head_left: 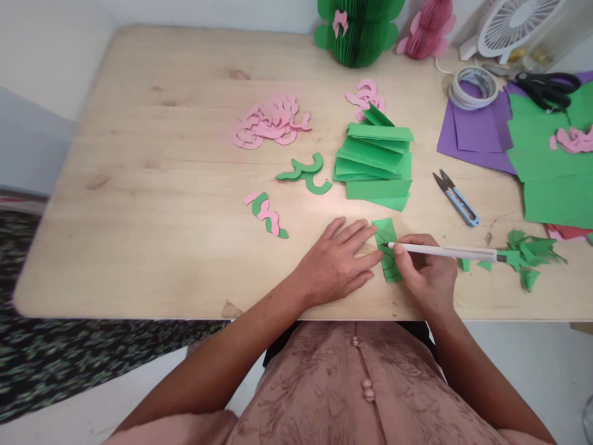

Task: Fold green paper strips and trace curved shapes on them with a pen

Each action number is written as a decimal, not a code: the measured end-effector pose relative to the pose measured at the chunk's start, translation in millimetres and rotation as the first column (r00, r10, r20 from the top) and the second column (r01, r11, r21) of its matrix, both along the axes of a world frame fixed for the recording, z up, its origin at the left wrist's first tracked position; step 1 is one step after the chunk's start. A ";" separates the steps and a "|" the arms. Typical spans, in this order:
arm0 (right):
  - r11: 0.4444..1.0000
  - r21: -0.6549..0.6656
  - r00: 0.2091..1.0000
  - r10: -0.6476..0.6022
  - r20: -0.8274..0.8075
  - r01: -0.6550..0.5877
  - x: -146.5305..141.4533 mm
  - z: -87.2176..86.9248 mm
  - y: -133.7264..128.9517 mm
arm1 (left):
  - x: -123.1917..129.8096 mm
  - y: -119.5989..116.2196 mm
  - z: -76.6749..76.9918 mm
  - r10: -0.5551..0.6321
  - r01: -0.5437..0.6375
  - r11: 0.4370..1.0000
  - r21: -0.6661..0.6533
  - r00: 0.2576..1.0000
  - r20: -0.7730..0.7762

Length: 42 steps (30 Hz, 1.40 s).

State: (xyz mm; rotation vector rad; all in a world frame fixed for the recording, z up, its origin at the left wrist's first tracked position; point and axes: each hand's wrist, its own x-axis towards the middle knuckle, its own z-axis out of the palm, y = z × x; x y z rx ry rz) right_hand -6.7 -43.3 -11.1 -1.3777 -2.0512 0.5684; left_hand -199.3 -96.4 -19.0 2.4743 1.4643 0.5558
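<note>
A small green paper strip (390,267) with dark curved lines drawn on it lies near the table's front edge. My left hand (337,262) lies flat with its fingers spread, fingertips on the strip's left edge. In my right hand (428,275) is a white pen (449,251), pinched near its tip, which points at the middle of the strip. Behind the strip is a loose stack of folded green paper (375,157). Left of that stack lie green curved cutouts (296,168), and nearer my left hand are pink and green wavy pieces (266,213).
Pink cutouts (271,120) form a pile farther back. To the right are blue snips (458,199), green scraps (530,253), purple paper (477,130), tape rolls (472,88), black scissors (544,86) and green sheets (556,185). Honeycomb paper decorations (359,34) and a white fan (514,28) stand behind.
</note>
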 end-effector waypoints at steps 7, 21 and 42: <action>1.000 -0.024 0.999 0.001 0.034 0.000 -1.1 1.1 -0.2 | 0.2 0.0 0.3 0.002 -0.002 1.000 0.000 1.000 0.006; 1.000 -0.013 0.998 0.016 0.062 -0.016 -0.8 0.4 0.1 | 0.0 0.2 2.0 0.003 -0.003 1.000 -0.019 1.000 0.009; 0.999 0.028 0.998 -0.024 0.052 0.023 -1.2 0.2 -0.6 | -0.4 0.3 1.7 -0.001 0.001 1.000 -0.007 1.000 0.007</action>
